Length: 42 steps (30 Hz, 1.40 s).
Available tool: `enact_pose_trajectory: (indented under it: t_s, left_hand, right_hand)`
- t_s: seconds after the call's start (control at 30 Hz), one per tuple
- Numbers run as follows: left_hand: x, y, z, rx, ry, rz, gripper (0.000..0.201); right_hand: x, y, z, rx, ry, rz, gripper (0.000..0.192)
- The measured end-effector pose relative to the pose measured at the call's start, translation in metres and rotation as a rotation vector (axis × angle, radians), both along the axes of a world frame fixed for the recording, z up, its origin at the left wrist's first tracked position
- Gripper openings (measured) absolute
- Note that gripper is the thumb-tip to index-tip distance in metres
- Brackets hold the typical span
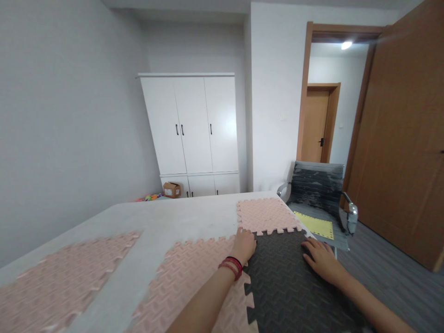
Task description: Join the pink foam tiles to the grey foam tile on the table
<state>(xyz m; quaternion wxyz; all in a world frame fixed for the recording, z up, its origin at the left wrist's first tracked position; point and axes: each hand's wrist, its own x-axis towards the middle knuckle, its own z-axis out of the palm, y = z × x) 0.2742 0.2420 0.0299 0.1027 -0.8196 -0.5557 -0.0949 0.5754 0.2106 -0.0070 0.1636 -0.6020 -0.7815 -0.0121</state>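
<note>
A dark grey foam puzzle mat (pixel 284 282) lies on the grey table (pixel 173 217), interlocked with a pink mat (pixel 194 273) on its left and another pink mat (pixel 265 215) beyond it. My left hand (pixel 244 245), with red bands on the wrist, presses down as a loose fist at the corner where the three mats meet. My right hand (pixel 321 259) rests flat, fingers spread, on the grey mat's far right edge.
A separate pink mat (pixel 65 277) lies at the table's left. A grey office chair (pixel 319 199) with a yellow sheet (pixel 315 225) on its seat stands past the table's right corner. White cabinets (pixel 194 129), a small cardboard box (pixel 172 189) and open wooden doors are behind.
</note>
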Motion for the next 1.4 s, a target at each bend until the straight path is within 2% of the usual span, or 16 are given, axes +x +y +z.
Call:
enact_pose_trajectory:
  t_s: [0.07, 0.2, 0.3, 0.4, 0.53, 0.73, 0.8, 1.0, 1.1, 1.3, 1.4]
  left_hand:
    - [-0.001, -0.003, -0.003, -0.004, -0.011, -0.008, 0.028]
    - [-0.005, -0.004, -0.005, -0.023, -0.032, -0.015, 0.032]
    - [-0.006, -0.005, -0.005, -0.025, -0.034, -0.023, 0.043]
    - [-0.003, -0.005, -0.005, -0.024, -0.022, -0.044, 0.053]
    - [0.003, -0.001, -0.005, -0.031, -0.003, -0.056, 0.048]
    - [0.009, 0.0, -0.004, -0.046, 0.004, -0.018, 0.046]
    - [0.01, -0.003, -0.004, -0.037, 0.004, -0.011, 0.045]
    - [0.013, -0.008, -0.005, -0.017, -0.002, 0.014, 0.044]
    - [0.015, -0.007, -0.007, -0.016, -0.008, 0.025, 0.044]
    - [0.016, -0.008, -0.007, -0.028, -0.018, 0.031, 0.043]
    - [0.015, -0.011, -0.005, -0.031, -0.024, 0.033, 0.044]
  right_hand:
    - [-0.017, 0.013, 0.015, -0.024, -0.032, 0.026, 0.043]
    - [-0.063, 0.037, 0.038, -0.075, -0.005, 0.251, 0.051]
    - [-0.09, 0.049, 0.037, -0.097, -0.014, 0.318, 0.053]
    - [-0.1, 0.055, 0.025, -0.103, -0.023, 0.33, 0.05]
    - [-0.094, 0.066, 0.015, -0.152, 0.013, 0.35, 0.048]
    - [-0.079, 0.077, 0.015, -0.265, 0.149, 0.408, 0.052]
    - [-0.075, 0.076, 0.014, -0.252, 0.12, 0.398, 0.052]
    - [-0.062, 0.069, 0.001, -0.111, 0.022, 0.231, 0.054]
    - [-0.06, 0.07, -0.004, -0.101, 0.005, 0.219, 0.053]
    - [-0.063, 0.07, 0.008, -0.139, -0.02, 0.244, 0.056]
    - [-0.055, 0.071, 0.013, -0.148, -0.033, 0.27, 0.056]
